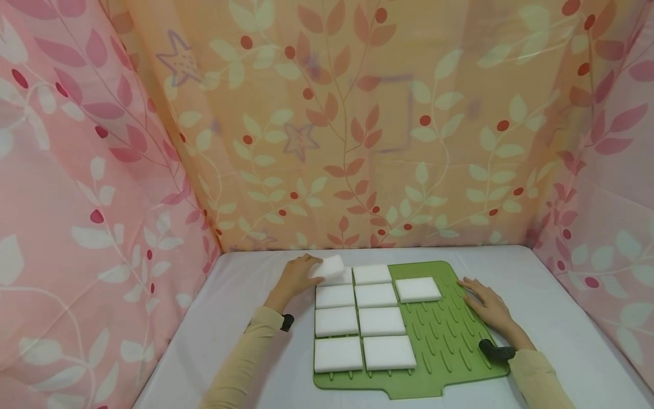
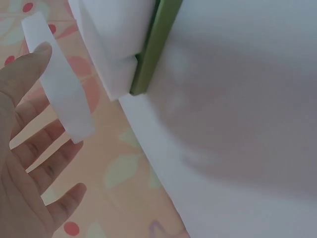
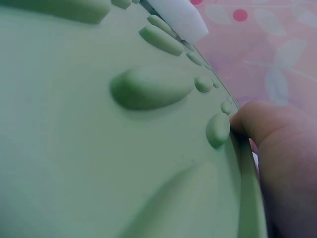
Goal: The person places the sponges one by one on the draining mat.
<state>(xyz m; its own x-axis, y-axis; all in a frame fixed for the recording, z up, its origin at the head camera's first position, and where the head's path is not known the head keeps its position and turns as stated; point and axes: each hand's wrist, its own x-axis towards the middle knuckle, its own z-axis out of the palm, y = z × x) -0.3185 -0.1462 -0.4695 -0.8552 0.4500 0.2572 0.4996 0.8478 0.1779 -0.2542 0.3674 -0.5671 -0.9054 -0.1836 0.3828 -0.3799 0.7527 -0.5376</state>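
My left hand pinches a white sponge between thumb and fingers, over the far left corner of the green drying mat. In the left wrist view the thumb lies on one face of this sponge and fingers are behind it. Below it, another sponge shows partly at the corner. Several more white sponges lie in two columns on the mat's left half. A single sponge lies right of them. My right hand rests at the mat's right edge, its thumb touching the rim in the right wrist view.
The mat lies on a white-covered table and has raised oblong ridges on its right part. A tab sticks out from its near edge. Floral curtains enclose the table at the back and both sides.
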